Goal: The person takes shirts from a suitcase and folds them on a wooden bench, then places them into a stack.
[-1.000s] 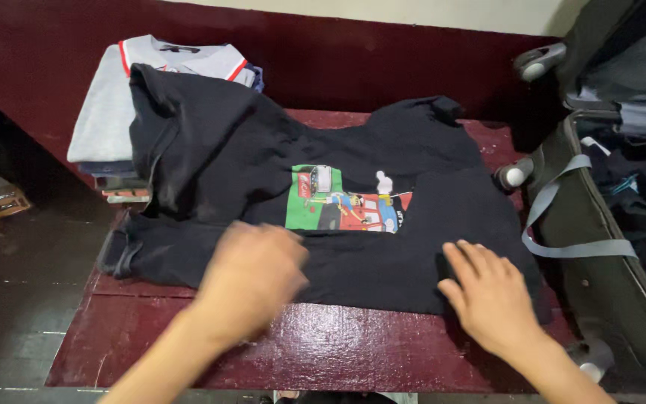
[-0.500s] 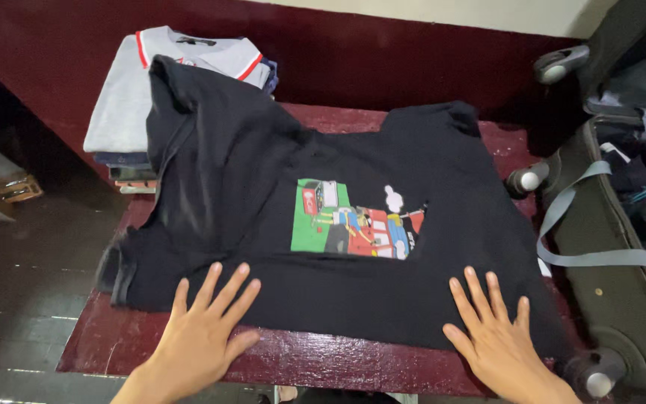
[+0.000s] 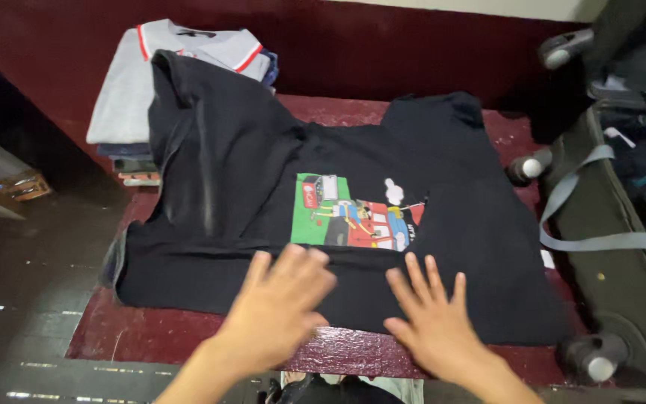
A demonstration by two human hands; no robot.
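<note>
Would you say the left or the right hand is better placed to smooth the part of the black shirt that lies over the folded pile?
Probably the left hand: it lies on the black shirt nearer the folded pile; the right hand rests further right.

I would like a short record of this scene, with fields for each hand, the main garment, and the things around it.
left hand: open, fingers spread, palm down on the near edge of the shirt; blurred
right hand: open, fingers spread, flat on the same near edge
black T-shirt: spread out, colourful print facing up
surface: dark red table
far left: stack of folded clothes, grey shirt with red trim on top
right: open suitcase with grey straps
</note>
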